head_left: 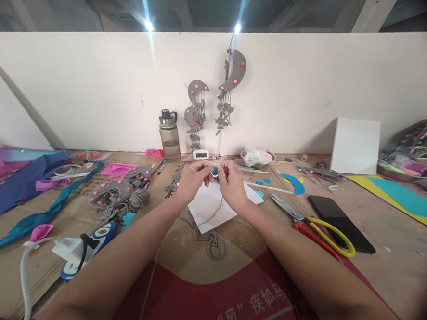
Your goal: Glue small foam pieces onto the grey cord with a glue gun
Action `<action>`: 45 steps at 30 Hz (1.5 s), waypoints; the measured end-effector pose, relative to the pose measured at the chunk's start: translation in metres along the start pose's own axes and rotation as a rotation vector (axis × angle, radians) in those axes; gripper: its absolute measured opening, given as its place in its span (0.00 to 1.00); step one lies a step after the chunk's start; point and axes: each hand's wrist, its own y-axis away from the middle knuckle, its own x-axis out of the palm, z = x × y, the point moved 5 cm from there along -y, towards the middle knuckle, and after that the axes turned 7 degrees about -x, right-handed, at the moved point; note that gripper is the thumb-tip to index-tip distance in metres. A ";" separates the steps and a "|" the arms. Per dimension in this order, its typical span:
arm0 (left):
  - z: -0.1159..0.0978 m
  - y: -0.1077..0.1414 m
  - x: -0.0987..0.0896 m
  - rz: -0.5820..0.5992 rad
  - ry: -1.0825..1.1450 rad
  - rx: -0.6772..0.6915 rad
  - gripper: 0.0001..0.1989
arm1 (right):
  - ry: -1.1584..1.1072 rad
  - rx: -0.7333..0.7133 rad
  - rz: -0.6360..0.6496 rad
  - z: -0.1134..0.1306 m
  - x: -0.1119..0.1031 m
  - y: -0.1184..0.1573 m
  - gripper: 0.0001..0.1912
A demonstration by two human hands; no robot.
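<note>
A smooth white panel [105, 90] rises behind brown flattened cardboard [178, 259]. A flat white sheet [206, 215] lies under the hands. Steel scissors [298, 217] with a yellow loop handle lie just beside the right forearm, near a glossy black phone [340, 223]; a blue-and-white power strip [104, 238] crowds the left. Stiff grey crescents [239, 70] dotted with balls hang on the panel. Left hand [195, 178] and right hand [232, 184] pinch a small blue piece [215, 171] above the sheet, fingers mostly hiding its outline. Soft grey yarn [216, 247] trails below them into loose loops.
</note>
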 end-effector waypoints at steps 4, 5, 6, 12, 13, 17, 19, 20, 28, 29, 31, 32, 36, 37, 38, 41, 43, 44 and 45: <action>0.005 -0.004 0.002 0.085 0.141 -0.155 0.07 | 0.002 0.006 -0.004 -0.002 -0.001 0.001 0.06; 0.006 -0.004 0.003 0.114 0.165 -0.188 0.08 | 0.006 0.013 -0.006 -0.003 -0.001 0.001 0.06; 0.007 -0.005 0.003 0.139 0.181 -0.218 0.08 | 0.012 0.019 -0.009 -0.004 -0.001 0.001 0.06; 0.008 -0.006 0.001 0.182 0.214 -0.240 0.16 | 0.041 0.043 -0.023 -0.010 -0.003 0.001 0.05; 0.007 -0.005 0.001 0.186 0.212 -0.226 0.17 | 0.045 0.046 -0.025 -0.010 -0.003 0.001 0.05; 0.003 -0.004 0.001 0.135 0.115 -0.156 0.15 | 0.058 0.031 -0.013 -0.007 -0.002 0.003 0.05; -0.002 -0.003 0.001 0.088 0.041 -0.109 0.11 | 0.058 0.011 -0.010 -0.004 -0.001 0.003 0.05; -0.004 -0.002 0.000 0.068 0.001 -0.083 0.10 | 0.058 0.003 -0.010 -0.003 -0.002 0.003 0.05; -0.001 -0.004 -0.008 -0.034 -0.082 -0.044 0.10 | -0.007 0.017 0.054 -0.003 -0.003 -0.002 0.06; 0.002 -0.006 -0.010 -0.054 -0.081 -0.051 0.10 | -0.017 0.022 0.056 -0.004 -0.002 -0.003 0.05; 0.008 -0.008 -0.013 -0.096 -0.074 -0.055 0.11 | -0.025 0.035 0.063 -0.005 -0.002 -0.004 0.05; 0.011 -0.009 -0.014 -0.109 -0.057 -0.056 0.11 | -0.025 0.045 0.068 -0.006 -0.001 -0.004 0.05; 0.018 -0.011 -0.014 -0.132 0.057 -0.040 0.11 | -0.013 0.044 0.095 -0.007 0.001 -0.005 0.02; 0.018 -0.011 -0.014 -0.137 0.075 -0.035 0.11 | -0.004 0.034 0.105 -0.006 0.002 -0.005 0.01; 0.019 -0.011 -0.014 -0.145 0.085 -0.030 0.11 | 0.004 0.025 0.116 -0.006 0.002 -0.005 0.01; 0.019 -0.012 -0.015 -0.161 0.091 -0.013 0.11 | 0.010 0.021 0.136 -0.004 0.003 -0.004 0.03; 0.019 -0.012 -0.017 -0.169 0.078 0.005 0.12 | 0.012 0.010 0.130 -0.003 0.003 -0.004 0.04; 0.019 -0.012 -0.018 -0.173 0.069 0.016 0.12 | 0.015 0.000 0.123 -0.001 0.002 -0.004 0.04; 0.019 -0.012 -0.018 -0.177 0.059 0.030 0.12 | 0.016 -0.011 0.115 0.000 0.002 -0.004 0.04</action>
